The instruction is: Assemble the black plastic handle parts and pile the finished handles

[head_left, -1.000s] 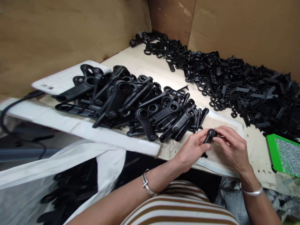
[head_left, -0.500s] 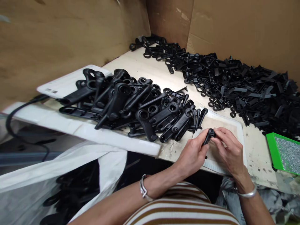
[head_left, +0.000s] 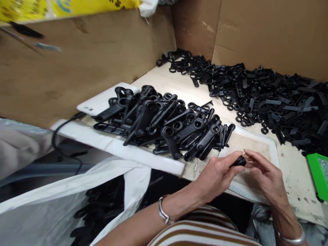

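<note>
My left hand (head_left: 216, 174) is closed around a black plastic handle part (head_left: 239, 161), whose round end sticks out past the fingers. My right hand (head_left: 265, 176) meets it from the right, fingertips pinched at that round end. Both hands hover over a white mat (head_left: 256, 143) near the table's front edge. Just left of them lies a heap of the same black handles (head_left: 164, 119).
A large spread of smaller black parts (head_left: 258, 92) covers the back right of the table. A green tray (head_left: 319, 174) sits at the right edge. A white plastic bag (head_left: 77, 198) holding black parts hangs below left. Cardboard walls (head_left: 89, 58) enclose the bench.
The view has swung up and left, so everything sits further right and lower. My left hand has tilted the handle flatter, and my right fingers stay at its round end.
</note>
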Motion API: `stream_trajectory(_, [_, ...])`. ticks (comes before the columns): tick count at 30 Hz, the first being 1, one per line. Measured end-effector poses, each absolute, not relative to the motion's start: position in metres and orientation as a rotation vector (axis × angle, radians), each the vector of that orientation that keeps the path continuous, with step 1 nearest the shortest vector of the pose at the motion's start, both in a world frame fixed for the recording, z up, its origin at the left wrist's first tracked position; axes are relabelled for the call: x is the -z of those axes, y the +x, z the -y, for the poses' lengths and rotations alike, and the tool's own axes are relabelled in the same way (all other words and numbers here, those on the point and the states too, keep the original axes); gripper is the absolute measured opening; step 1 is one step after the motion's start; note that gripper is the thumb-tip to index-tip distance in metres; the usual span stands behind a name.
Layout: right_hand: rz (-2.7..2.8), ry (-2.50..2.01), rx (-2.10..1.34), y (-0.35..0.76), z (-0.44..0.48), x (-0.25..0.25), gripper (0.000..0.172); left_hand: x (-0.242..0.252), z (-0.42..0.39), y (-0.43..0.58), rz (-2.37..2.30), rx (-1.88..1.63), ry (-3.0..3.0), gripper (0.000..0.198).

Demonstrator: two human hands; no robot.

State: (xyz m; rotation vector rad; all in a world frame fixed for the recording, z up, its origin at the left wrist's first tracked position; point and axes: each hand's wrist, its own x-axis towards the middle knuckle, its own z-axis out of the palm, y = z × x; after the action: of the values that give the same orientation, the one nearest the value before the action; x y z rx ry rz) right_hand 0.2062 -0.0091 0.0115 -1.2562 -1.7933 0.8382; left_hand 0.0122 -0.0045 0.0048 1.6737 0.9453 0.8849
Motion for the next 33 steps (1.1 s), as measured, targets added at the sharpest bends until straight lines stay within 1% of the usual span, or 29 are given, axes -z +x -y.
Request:
stream_trajectory(1, [1.801,-1.263,-0.896,0.207,0.01,-0.013,0.035,-0.007,0.005,0.011,-0.891,-0.875,1.672,0.033])
stream_trajectory(3, [1.835,-1.295,-0.975,0.204,0.013,-0.012,0.037,-0.01,0.007,0.011,-0.817,-0.866,1.662,0.037])
stream_trajectory(8, [1.76,-1.44,-1.026,0.179,0.014,-0.008,0.052,-0.009,0.005,0.009,-0.966,-0.857,1.671,0.038])
stream_trajectory(12, [1.849,-1.345,-1.137,0.171,0.0,-0.022,0.05,-0.015,0.002,-0.001,-0.974,-0.932,1.879,0.036])
stream_trajectory(15, [1.967,-1.29,-1.135,0.178,-0.015,-0.035,0.04,-0.022,0.0,-0.015,-1.075,-1.104,2.261,0.035])
stream_trajectory(17, [1.981,-1.345,-1.054,0.187,-0.025,-0.037,0.033,-0.027,-0.001,-0.028,-1.215,-1.255,2.463,0.036])
stream_trajectory(20, [1.953,-1.5,-0.851,0.205,-0.042,-0.031,0.031,-0.031,-0.007,-0.046,-1.432,-1.36,2.588,0.035])
stream_trajectory(22, [1.942,-1.559,-0.764,0.215,-0.056,-0.027,0.033,-0.03,-0.012,-0.055,-1.556,-1.289,2.649,0.037])
stream_trajectory(24, [1.939,-1.581,-0.726,0.22,-0.072,-0.027,0.036,-0.026,-0.018,-0.059,-1.669,-1.142,2.683,0.039])
stream_trajectory(27, [1.973,-1.574,-0.685,0.216,-0.1,-0.033,0.038,-0.019,-0.026,-0.057,-1.778,-0.937,2.669,0.048])
stream_trajectory(29, [2.033,-1.563,-0.64,0.205,-0.122,-0.039,0.037,-0.017,-0.028,-0.055,-1.82,-0.881,2.653,0.053])
stream_trajectory(31, [2.132,-1.568,-0.551,0.188,-0.146,-0.044,0.033,-0.016,-0.029,-0.054,-1.842,-0.89,2.652,0.05])
stream_trajectory(33, [2.273,-1.582,-0.394,0.168,-0.171,-0.045,0.027,-0.015,-0.03,-0.055,-1.846,-0.925,2.658,0.042])
